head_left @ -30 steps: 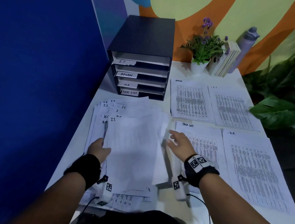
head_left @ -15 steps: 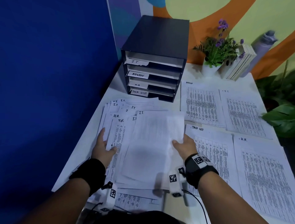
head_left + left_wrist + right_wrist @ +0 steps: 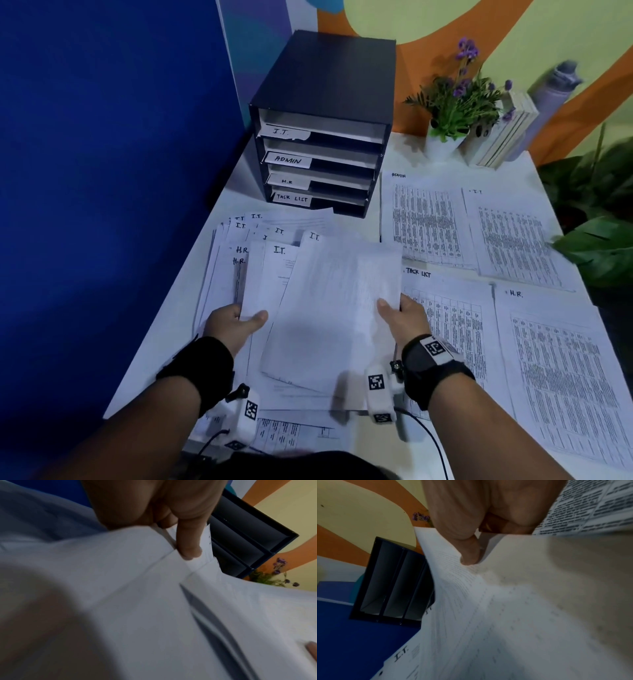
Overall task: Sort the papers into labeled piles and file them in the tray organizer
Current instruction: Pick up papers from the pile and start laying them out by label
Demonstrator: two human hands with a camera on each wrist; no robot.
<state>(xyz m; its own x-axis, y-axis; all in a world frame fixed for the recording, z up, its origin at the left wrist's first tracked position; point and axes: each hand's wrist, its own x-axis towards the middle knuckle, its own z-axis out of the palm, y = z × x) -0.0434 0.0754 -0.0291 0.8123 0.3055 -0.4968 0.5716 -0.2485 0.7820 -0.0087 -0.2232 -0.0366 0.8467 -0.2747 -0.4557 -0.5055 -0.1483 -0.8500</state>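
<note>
You had the unsorted heap (image 3: 239, 260) fanned out on the worktop (image 3: 404, 150) directly in front of the tray organizer (image 3: 322, 126), its slots tagged I.T., ADMIN, H.R. and TASK LIST from top to bottom. Your left hand (image 3: 233, 323) gripped the near left edge of a few sheets, thumb on top and fingers hidden beneath; the left wrist view showed that thumb (image 3: 188, 545) pressing down at a sheet corner. Your right hand (image 3: 406, 317) pinched the right edge of the top sheet (image 3: 329, 308), thumb over the paper, as the right wrist view confirmed, with the sheet curling up off the heap. Its face read blank or blurred from the head view, so you probably lifted it to find its label, though I cannot tell which label it bore.

To the right of the organizer lay four started piles: ADMIN (image 3: 424, 222) nearest it, I.T. (image 3: 513, 240) beyond that, TASK LIST (image 3: 448, 315) and H.R. (image 3: 561, 370) closer to you. Spread apart with headings showing, they likely served as sorting targets. Nothing appeared filed in the organizer yet, so sorting seemed to be at an early stage.
</note>
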